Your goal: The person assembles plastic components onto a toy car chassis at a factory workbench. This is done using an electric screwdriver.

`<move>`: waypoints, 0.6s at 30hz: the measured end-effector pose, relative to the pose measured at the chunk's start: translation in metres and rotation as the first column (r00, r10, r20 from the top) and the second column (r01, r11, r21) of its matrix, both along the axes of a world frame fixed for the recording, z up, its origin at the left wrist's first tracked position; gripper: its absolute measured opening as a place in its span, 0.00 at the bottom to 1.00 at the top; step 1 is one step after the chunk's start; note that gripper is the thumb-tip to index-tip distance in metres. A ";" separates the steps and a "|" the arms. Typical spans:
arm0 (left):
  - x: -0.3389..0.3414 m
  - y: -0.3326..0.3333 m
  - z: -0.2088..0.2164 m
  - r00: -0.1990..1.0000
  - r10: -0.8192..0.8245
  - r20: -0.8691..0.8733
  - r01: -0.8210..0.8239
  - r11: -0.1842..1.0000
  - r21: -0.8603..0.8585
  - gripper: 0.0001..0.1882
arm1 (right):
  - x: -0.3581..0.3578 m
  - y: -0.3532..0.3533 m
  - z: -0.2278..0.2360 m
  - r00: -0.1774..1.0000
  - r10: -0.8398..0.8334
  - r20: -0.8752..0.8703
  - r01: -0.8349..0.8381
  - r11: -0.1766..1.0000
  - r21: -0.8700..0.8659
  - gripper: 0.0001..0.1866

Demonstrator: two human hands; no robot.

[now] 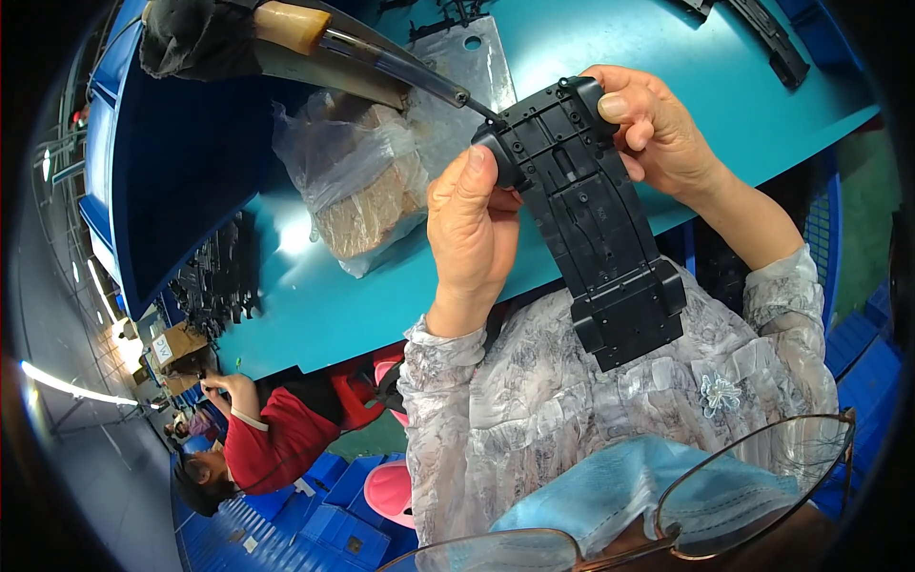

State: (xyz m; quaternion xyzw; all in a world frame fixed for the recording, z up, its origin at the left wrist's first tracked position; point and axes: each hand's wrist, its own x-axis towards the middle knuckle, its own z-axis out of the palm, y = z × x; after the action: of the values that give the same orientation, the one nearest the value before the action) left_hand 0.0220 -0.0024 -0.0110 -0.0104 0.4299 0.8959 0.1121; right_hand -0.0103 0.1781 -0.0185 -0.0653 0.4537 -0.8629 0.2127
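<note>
The left hand (pixel 472 229) and right hand (pixel 653 124) both clasp a black plastic chassis (pixel 591 219), held upright above the teal desk (pixel 315 305); left thumb presses its upper corner, right fingers wrap its top edge; a hanging screwdriver (pixel 381 57) touches the chassis top with its tip; a plastic bag (pixel 357 181) lies on the desk beside it.

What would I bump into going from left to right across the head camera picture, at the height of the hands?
Black plastic parts pile → clear bag of brown pieces → left hand → black toy car chassis → right hand.
</note>
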 end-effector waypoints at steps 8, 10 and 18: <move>0.001 -0.002 0.003 0.997 -0.042 -0.058 0.039 0.998 -0.048 0.15 | 0.003 0.002 0.009 1.000 0.008 -0.004 -0.008 1.000 0.025 0.13; 0.001 -0.003 0.003 0.996 -0.056 -0.065 0.053 0.997 -0.047 0.16 | 0.002 0.002 0.008 1.000 0.011 0.003 -0.011 1.000 0.025 0.13; 0.002 -0.001 0.007 0.990 -0.037 -0.134 0.018 0.989 -0.144 0.16 | 0.002 0.002 0.004 1.000 0.017 0.015 -0.017 1.000 -0.010 0.14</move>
State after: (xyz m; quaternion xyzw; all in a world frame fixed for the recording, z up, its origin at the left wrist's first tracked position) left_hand 0.0242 -0.0030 -0.0043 0.0489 0.4994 0.8599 0.0936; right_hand -0.0079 0.1801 -0.0150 -0.0636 0.4471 -0.8639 0.2233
